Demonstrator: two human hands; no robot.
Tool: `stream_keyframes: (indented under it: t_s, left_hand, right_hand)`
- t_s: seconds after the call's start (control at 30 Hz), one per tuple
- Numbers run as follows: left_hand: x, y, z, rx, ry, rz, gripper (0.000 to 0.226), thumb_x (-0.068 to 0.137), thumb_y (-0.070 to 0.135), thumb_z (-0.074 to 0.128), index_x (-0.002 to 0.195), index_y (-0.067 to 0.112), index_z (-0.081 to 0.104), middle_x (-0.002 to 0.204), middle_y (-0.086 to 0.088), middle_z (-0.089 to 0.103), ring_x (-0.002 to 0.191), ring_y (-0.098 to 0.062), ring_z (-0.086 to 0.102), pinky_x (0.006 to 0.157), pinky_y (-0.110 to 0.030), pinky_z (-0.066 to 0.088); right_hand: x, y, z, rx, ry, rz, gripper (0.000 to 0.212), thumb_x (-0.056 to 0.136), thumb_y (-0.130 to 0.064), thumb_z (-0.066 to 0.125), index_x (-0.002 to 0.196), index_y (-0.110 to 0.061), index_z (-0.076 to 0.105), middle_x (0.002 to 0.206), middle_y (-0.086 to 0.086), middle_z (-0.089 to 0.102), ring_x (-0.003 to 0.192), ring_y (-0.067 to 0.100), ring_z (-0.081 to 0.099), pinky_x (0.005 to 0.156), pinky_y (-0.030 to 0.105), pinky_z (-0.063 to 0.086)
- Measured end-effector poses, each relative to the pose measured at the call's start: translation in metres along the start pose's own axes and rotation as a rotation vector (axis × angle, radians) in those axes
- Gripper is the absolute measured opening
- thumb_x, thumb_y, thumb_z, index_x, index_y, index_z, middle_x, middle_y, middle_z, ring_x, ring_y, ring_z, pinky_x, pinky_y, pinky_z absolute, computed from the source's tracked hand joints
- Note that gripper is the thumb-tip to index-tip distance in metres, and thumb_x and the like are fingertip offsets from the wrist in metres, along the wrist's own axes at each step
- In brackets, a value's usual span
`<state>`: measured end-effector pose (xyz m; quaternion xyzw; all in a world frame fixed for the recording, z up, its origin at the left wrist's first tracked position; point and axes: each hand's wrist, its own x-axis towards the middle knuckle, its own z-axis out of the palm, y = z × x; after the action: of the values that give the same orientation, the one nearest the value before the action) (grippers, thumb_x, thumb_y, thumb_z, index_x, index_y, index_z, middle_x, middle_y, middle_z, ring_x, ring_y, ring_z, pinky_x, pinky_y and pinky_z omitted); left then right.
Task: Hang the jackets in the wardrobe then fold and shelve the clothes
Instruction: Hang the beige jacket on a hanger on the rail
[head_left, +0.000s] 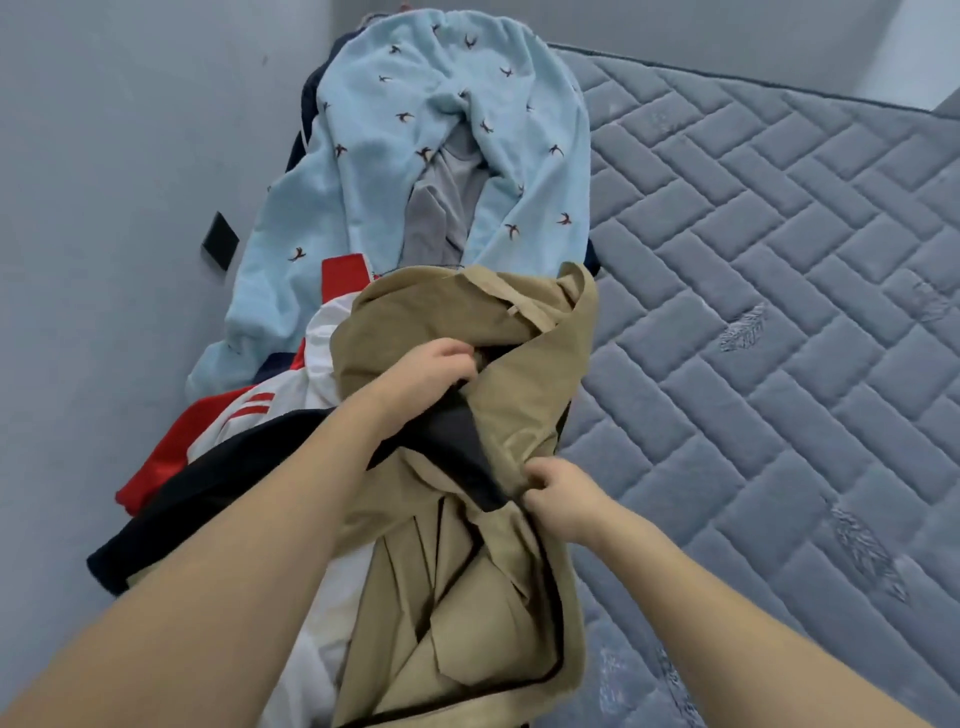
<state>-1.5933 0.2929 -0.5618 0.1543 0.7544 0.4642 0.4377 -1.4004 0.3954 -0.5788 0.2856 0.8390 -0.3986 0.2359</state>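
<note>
The tan jacket (467, 467) lay bunched on the clothes pile at the mattress's edge, its dark lining showing between the two hands. The left hand (431, 371) curled its fingers into a fold near the jacket's collar, gripping the cloth. The right hand (563, 493), nearer the person and just to the right of the left, pinched the jacket's front edge with curled fingers. Under the left forearm a red, white and navy jacket (234, 431) spread out toward the wall (104, 156). Beyond the left hand lay a light blue sweatshirt (374, 156) printed with small birds, with a grey garment (441, 208) in its opening. To the right of both hands stretched the quilted grey mattress (779, 312).
</note>
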Motion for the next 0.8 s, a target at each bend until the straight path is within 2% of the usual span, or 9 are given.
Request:
stream_keyframes:
  t_s: [0.1,0.2,0.3,0.37,0.5,0.57,0.63,0.7,0.8]
  left_hand:
    - [-0.009,0.029,-0.001,0.071,-0.096,0.032,0.062,0.065,0.056,0.078,0.118,0.026,0.061,0.106,0.016,0.069,0.097,-0.002,0.066,0.079,-0.015,0.051]
    - [-0.018,0.042,0.010,0.645,-0.130,0.100,0.028,0.084,0.028,0.066,0.112,0.020,0.064,0.110,0.003,0.067,0.102,-0.017,0.063,0.088,-0.034,0.052]
    - [-0.049,0.052,0.005,0.869,-0.125,0.179,0.024,0.091,0.017,0.052,0.067,0.022,0.049,0.075,0.005,0.055,0.085,-0.025,0.058,0.072,-0.032,0.044]
    - [-0.075,0.059,-0.014,0.935,-0.127,0.213,0.033,0.092,0.019,0.050,0.060,0.021,0.042,0.065,0.007,0.050,0.072,-0.021,0.052,0.065,-0.032,0.039]
    - [-0.132,0.082,-0.038,0.635,-0.225,0.356,0.021,0.085,0.009,0.045,0.071,0.010,0.060,0.093,0.002,0.059,0.093,-0.014,0.056,0.087,-0.030,0.044]
    - [-0.149,0.102,-0.035,0.321,-0.121,0.378,0.028,0.077,0.011,0.043,0.085,0.003,0.069,0.102,-0.003,0.065,0.102,-0.014,0.059,0.097,-0.031,0.044]
    - [-0.161,0.125,-0.033,0.054,0.039,0.297,0.031,0.073,0.016,0.044,0.085,0.003,0.070,0.092,-0.013,0.069,0.089,-0.027,0.063,0.088,-0.040,0.049]
    - [-0.171,0.148,-0.025,-0.170,0.165,0.287,0.025,0.071,0.012,0.044,0.074,0.004,0.068,0.080,-0.017,0.063,0.077,-0.030,0.057,0.078,-0.043,0.049]
    - [-0.196,0.188,0.007,-0.351,0.265,0.322,0.020,0.066,0.008,0.044,0.068,0.001,0.063,0.074,-0.018,0.055,0.073,-0.030,0.050,0.073,-0.049,0.046]
  right_hand:
    - [-0.011,-0.014,0.028,0.014,-0.153,-0.155,0.028,0.089,-0.006,0.049,0.108,-0.017,0.066,0.110,-0.001,0.052,0.111,0.019,0.050,0.091,0.017,0.034]
    - [-0.019,-0.013,0.031,0.044,-0.200,-0.129,0.048,0.091,-0.008,0.046,0.135,-0.022,0.057,0.134,-0.002,0.054,0.127,0.014,0.046,0.100,0.014,0.030]
    - [-0.011,-0.006,-0.009,0.097,0.236,-0.036,0.045,0.086,-0.005,0.051,0.130,-0.012,0.057,0.131,0.009,0.055,0.125,0.025,0.050,0.103,0.029,0.038]
    - [0.004,-0.002,-0.046,0.074,0.473,0.051,0.068,0.086,-0.013,0.061,0.147,-0.007,0.034,0.148,0.016,0.035,0.139,0.032,0.032,0.112,0.036,0.027]
    - [0.034,-0.029,-0.092,-0.036,0.339,0.027,0.125,0.070,-0.039,0.083,0.156,-0.024,-0.005,0.162,0.012,-0.012,0.149,0.028,0.000,0.121,0.045,0.014]
    - [0.037,-0.051,-0.095,0.046,0.264,-0.110,0.088,0.071,-0.030,0.081,0.146,-0.020,0.035,0.154,0.017,0.023,0.139,0.029,0.029,0.114,0.043,0.031]
    - [0.022,-0.069,-0.089,0.201,0.196,-0.141,0.030,0.069,-0.030,0.068,0.096,-0.016,0.065,0.108,0.011,0.064,0.096,0.024,0.058,0.085,0.034,0.047]
    - [-0.003,-0.071,-0.087,0.286,0.263,-0.138,0.019,0.061,-0.038,0.062,0.071,-0.021,0.061,0.077,0.001,0.068,0.071,0.017,0.059,0.062,0.027,0.045]
    - [-0.058,-0.058,-0.103,0.375,0.492,-0.040,0.018,0.069,-0.040,0.071,0.073,-0.024,0.064,0.067,-0.010,0.067,0.061,0.005,0.060,0.046,0.016,0.040]
